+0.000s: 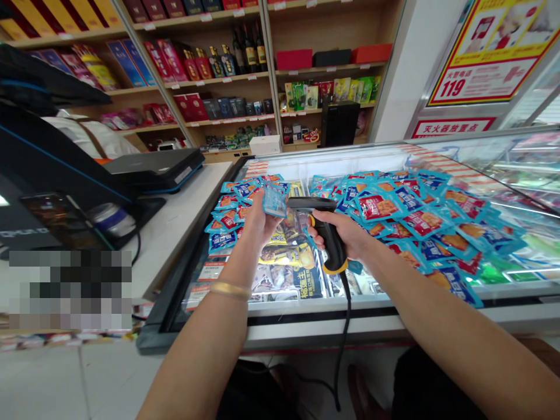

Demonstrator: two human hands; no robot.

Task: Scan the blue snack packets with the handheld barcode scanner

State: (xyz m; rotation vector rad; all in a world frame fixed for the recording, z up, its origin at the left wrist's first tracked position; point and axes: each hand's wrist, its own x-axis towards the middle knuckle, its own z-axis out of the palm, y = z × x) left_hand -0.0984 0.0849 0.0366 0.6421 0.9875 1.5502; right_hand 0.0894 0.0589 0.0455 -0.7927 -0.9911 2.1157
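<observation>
The one view is worn on the person's head and looks forward and down from above the hands, its wide angle making the shelf uprights lean apart. It sits just behind the near edge of a glass-topped chest freezer [324, 326], facing across it toward the wooden wall shelves [265, 70] well beyond the far edge. The left hand [258, 219] and right hand [336, 233] are close to the lens, near the middle of the frame, with the forearms entering from the bottom edge. A white checkout counter [175, 233] runs along the left side, and a yellow fire-safety poster [490, 52] fills the top right corner.
</observation>
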